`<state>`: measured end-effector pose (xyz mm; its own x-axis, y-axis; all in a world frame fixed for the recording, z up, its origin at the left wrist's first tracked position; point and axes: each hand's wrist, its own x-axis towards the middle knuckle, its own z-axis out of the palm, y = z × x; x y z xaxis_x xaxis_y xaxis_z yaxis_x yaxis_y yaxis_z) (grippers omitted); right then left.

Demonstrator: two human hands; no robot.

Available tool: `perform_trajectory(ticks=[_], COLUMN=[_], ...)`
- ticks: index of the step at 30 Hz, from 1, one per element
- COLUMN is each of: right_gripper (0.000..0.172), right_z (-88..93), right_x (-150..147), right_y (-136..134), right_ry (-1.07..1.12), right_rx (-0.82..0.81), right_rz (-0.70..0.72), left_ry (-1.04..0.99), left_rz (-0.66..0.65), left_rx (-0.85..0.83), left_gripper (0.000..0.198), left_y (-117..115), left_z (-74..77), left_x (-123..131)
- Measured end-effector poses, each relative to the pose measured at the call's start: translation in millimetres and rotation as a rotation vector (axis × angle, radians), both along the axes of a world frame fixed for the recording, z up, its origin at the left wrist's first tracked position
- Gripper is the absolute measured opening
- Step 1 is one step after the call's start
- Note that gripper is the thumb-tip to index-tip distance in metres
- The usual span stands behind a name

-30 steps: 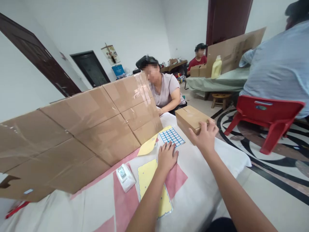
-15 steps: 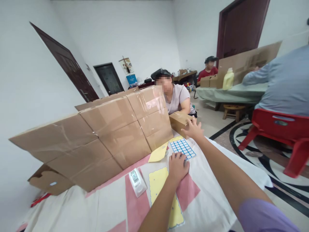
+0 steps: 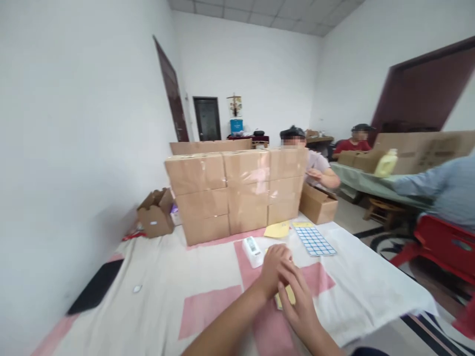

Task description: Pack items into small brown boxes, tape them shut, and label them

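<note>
My left hand [image 3: 275,271] is over the yellow sheet, its fingers curled together. What they hold, if anything, is hidden. My right hand [image 3: 300,302] is beside it, fingers extended and touching or overlapping the left fingers. Part of the yellow sheet [image 3: 288,296] shows beneath both hands. A white device with a small grey screen [image 3: 253,252] lies just left of my left hand. Beyond my hands to the right is a white sheet with a blue grid [image 3: 314,241]. A second yellow sheet [image 3: 277,230] lies near the cardboard wall.
Taped cardboard boxes [image 3: 237,195] form a wall across the cloth-covered table [image 3: 156,316]. An open carton [image 3: 318,203] stands at its right end, near a person [image 3: 322,170]. Left are another carton [image 3: 158,215] and a black flat object [image 3: 97,287]. A red chair [image 3: 443,247] stands right.
My right hand has moved back from the carton at the right to my left hand. My left hand has left the blue-grid sheet. The view has levelled and turned left.
</note>
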<state>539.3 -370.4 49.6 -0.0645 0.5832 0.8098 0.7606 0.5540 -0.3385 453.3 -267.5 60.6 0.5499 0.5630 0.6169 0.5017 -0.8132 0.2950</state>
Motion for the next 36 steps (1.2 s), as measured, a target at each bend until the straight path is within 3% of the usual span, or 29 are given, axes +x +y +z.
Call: perform_trajectory(ticks=[3, 7, 9, 11, 16, 19, 22, 26, 30, 33, 36], right_gripper=[0.038, 0.032, 0.032, 0.033, 0.055, 0.066, 0.072, 0.076, 0.076, 0.07, 0.061], right_z=[17.0, 22.9, 16.6, 6.7, -20.8, -36.0, -52.6, -69.9, -64.9, -37.0, 11.0], right_x=[-55.7, -165.4, -225.3, -281.2, -383.1, -419.7, -440.4, -443.8, -439.0, -443.8, -447.8], right_y=[12.5, 72.6, 114.3, 159.0, 267.1, 318.4, 348.9, 357.8, 351.1, 339.0, 306.6], right_ry=[-0.047, 0.076, 0.194, 0.361, 0.475, 0.528, 0.565, 0.578, 0.521, 0.448, 0.342], right_rx=[-0.02, -0.154, -0.265, -0.396, -0.537, -0.575, -0.586, -0.585, -0.575, -0.576, -0.482], right_rz=[0.253, 0.462, 0.571, 0.616, 0.574, 0.549, 0.569, 0.636, 0.771, 0.855, 0.911], left_ry=[-0.133, -0.385, -0.472, -0.517, -0.479, -0.415, -0.409, -0.537, -0.736, -0.859, -0.937], left_rz=[0.23, 0.742, 0.944, 1.07, 1.134, 1.074, 1.025, 1.001, 0.949, 0.936, 0.932], left_rx=[0.032, 0.033, 0.007, -0.038, -0.143, -0.171, -0.191, -0.164, -0.101, -0.029, 0.068], left_gripper=[0.027, 0.029, 0.036, 0.04, 0.044, 0.045, 0.042, 0.042, 0.042, 0.039, 0.04], left_y=[14.7, 50.0, 74.3, 101.2, 170.5, 208.9, 237.2, 255.9, 264.0, 249.9, 200.3], left_z=[-5.5, -17.4, -26.7, -38.2, -57.8, -60.2, -65.5, -75.8, -69.1, -46.3, -12.3], left_x=[-140.9, -332.8, -399.5, -443.3, -498.2, -521.5, -539.9, -549.9, -548.2, -552.4, -562.4])
